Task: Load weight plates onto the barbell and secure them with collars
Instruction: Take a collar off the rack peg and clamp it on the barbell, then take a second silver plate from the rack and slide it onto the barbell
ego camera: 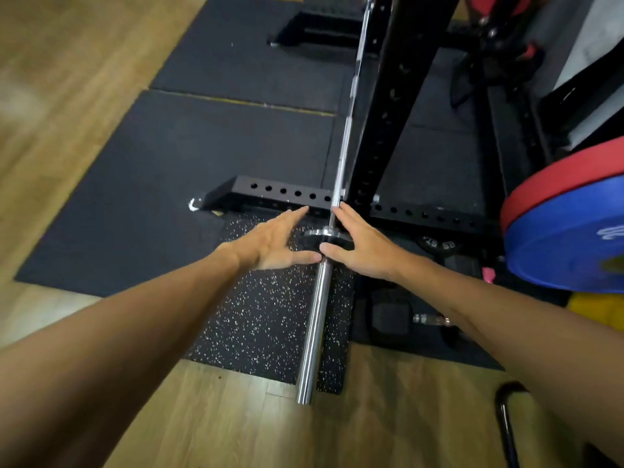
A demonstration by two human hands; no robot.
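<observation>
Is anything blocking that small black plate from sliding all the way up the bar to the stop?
Nothing visible does. The small black plate already sits on the barbell sleeve, against or very near its collar flange, with the left hand and right hand open on either side of it.

Gym: squat rack (388, 106), rubber mats (175, 170)

Small black plate (312, 238) on chrome barbell (315, 319)
</observation>
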